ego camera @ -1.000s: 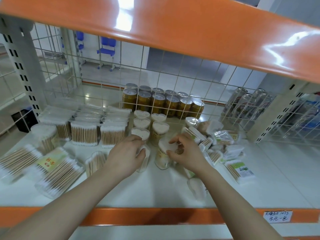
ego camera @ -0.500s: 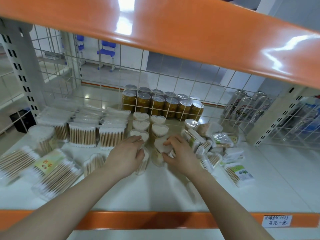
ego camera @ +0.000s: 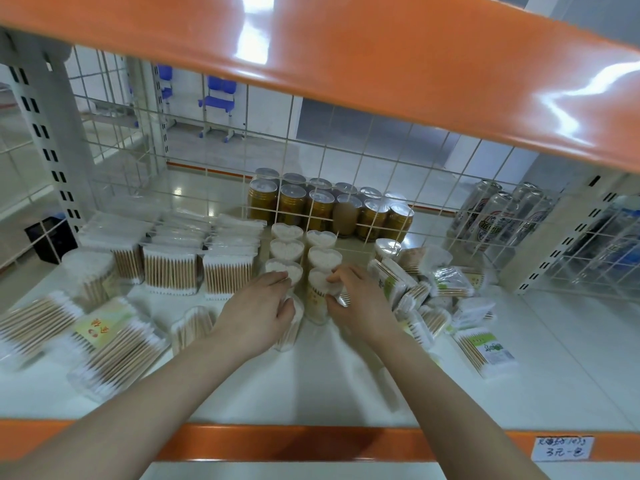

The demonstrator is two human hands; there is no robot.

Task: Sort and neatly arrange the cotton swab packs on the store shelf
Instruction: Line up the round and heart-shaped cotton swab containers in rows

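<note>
Orange trims the shelf's front edge. Mid-shelf, the left hand curls round a clear swab tub, and the right hand grips a heart-shaped tub just beside it. Behind them stand two rows of heart tubs; gold cans sit beyond the back grid.

I see my left hand gripping one clear swab tub and my right hand gripping another, both on the shelf.
</note>
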